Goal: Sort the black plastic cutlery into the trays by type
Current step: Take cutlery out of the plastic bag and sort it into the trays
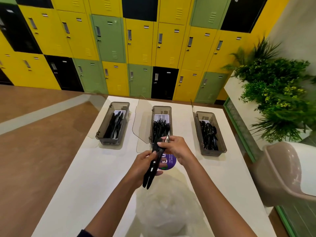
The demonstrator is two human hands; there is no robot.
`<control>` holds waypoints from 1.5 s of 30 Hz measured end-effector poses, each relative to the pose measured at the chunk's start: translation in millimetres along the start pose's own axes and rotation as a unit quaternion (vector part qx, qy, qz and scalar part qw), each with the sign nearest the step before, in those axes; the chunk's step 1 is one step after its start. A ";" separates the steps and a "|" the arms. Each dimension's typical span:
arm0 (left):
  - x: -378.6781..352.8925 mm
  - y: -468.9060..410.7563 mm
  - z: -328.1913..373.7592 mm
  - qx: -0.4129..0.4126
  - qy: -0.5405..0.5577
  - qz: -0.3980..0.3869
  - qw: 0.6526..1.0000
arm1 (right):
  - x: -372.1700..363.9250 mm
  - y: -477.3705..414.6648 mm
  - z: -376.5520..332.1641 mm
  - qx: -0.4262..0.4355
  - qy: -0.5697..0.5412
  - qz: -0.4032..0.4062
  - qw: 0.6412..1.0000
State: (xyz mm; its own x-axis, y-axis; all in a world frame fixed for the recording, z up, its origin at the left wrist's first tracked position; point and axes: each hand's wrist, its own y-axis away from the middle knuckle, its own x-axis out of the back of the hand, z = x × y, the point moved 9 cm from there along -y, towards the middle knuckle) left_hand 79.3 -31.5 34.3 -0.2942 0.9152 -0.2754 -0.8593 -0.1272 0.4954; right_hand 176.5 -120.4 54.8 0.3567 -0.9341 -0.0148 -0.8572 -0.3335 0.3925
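Three smoky plastic trays stand in a row on the white table (89, 177). Black knives fill the left tray (102, 134). The middle tray (161, 110) holds forks and the right tray (222, 147) holds spoons. My left hand (142, 163) grips a bundle of black cutlery (153, 166) by its middle, handles pointing down toward me. My right hand (176, 147) pinches the top end of one piece in that bundle, just in front of the middle tray.
A crumpled clear plastic bag (164, 206) lies on the table near me. A purple round sticker (168, 162) shows under my hands. Clear lids (140, 124) lie open beside the trays. A beige chair (282, 171) and plants (277, 93) are at right; lockers line the back.
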 end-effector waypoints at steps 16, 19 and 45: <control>105.7 2.1 26.6 -0.041 0.037 0.075 0.996 | -99.9 -25.7 -3.6 -0.046 -0.024 -0.086 0.995; 123.7 -5.7 31.8 -0.045 0.033 0.073 0.996 | -113.7 -38.4 -7.3 -0.030 -0.005 -0.059 0.998; 242.1 -197.7 97.5 -0.006 -0.071 0.161 0.984 | -195.8 -246.6 -34.8 -0.016 0.290 0.101 0.951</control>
State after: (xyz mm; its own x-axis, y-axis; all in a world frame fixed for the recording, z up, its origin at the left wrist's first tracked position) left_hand 218.7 252.4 -50.0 -0.4916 0.8707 0.0127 -0.7362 -0.4234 0.5279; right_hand 331.0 149.2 -7.1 0.3385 -0.7479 0.5711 -0.9215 -0.1407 0.3619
